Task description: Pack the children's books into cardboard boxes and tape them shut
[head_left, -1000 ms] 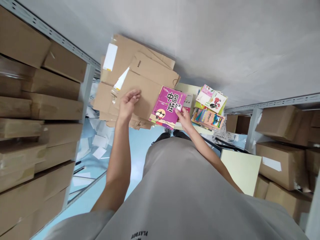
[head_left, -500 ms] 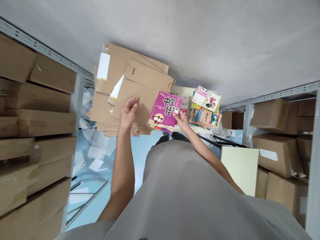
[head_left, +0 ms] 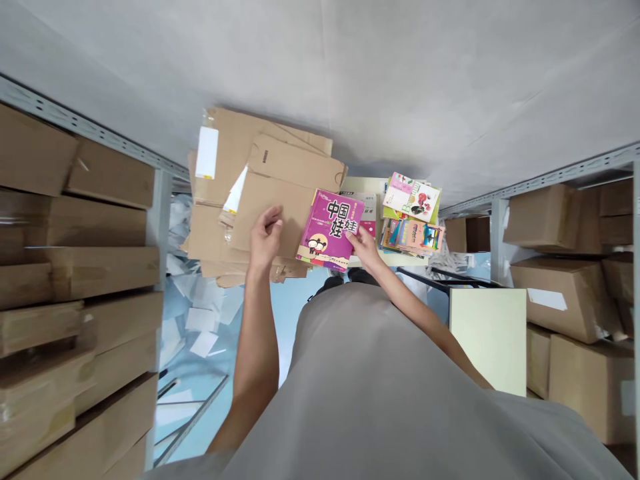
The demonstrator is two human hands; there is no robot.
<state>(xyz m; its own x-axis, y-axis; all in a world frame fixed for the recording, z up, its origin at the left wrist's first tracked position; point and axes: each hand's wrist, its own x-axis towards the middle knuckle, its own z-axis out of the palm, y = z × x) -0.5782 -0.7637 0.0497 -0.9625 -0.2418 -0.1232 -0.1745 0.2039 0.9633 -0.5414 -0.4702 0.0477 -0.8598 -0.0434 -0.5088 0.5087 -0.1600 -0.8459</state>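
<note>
My right hand (head_left: 364, 245) grips the right edge of a purple book (head_left: 327, 228) with black characters and cartoon figures on its cover, held out in front of me. My left hand (head_left: 265, 235) hovers just left of the book with its fingers loosely curled and holds nothing. Behind both hands lies a heap of flattened cardboard boxes (head_left: 260, 180). To the right of the purple book is a stack of colourful books (head_left: 413, 217) on a pale table (head_left: 361, 184).
Metal shelving with brown cartons stands on the left (head_left: 75, 253) and on the right (head_left: 565, 267). White paper scraps (head_left: 200, 320) litter the blue floor. A pale yellow board (head_left: 489, 337) stands at my right. A grey wall (head_left: 400, 80) is ahead.
My left hand has moved closer to the purple book. The right hand keeps its grip on the book, which has shifted slightly as the view drifted.
</note>
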